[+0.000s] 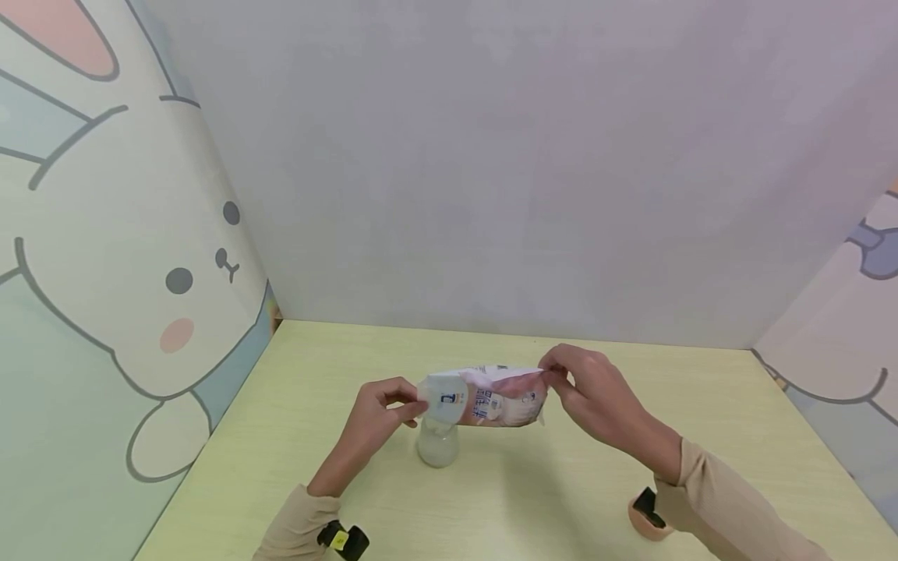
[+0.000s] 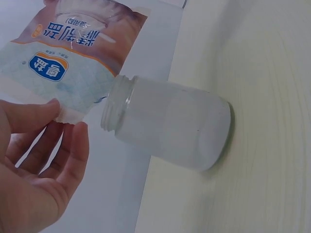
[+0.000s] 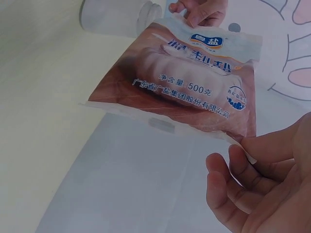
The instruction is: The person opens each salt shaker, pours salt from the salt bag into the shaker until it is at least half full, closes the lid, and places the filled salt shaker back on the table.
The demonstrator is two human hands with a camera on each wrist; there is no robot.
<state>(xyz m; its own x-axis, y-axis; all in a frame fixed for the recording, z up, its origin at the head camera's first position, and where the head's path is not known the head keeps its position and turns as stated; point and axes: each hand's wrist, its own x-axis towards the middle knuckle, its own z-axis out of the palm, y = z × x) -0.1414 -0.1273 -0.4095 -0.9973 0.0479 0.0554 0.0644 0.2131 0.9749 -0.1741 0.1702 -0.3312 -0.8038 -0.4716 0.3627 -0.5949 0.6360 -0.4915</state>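
Observation:
A printed salt bag [image 1: 494,397], marked 500 g, is held lengthwise above the table between both hands. The left hand [image 1: 384,413] pinches one end between thumb and fingers; in the left wrist view, the left hand [image 2: 43,150] grips the pale edge of the salt bag [image 2: 73,53]. A corner there lies at the mouth of a lidless glass jar [image 2: 170,121], which stands upright on the table. Whitish contents or cloudy glass show in the jar; I cannot tell which. At the bag's other end, the right hand [image 3: 262,179] pinches a sealed corner.
The jar and hands are over a pale yellow-green tabletop [image 1: 337,351]. A round peach-coloured object [image 1: 651,526] lies near the right sleeve, partly hidden by a black wrist device. Grey-white panels [image 1: 491,195] and cartoon-printed walls [image 1: 140,257] enclose the table.

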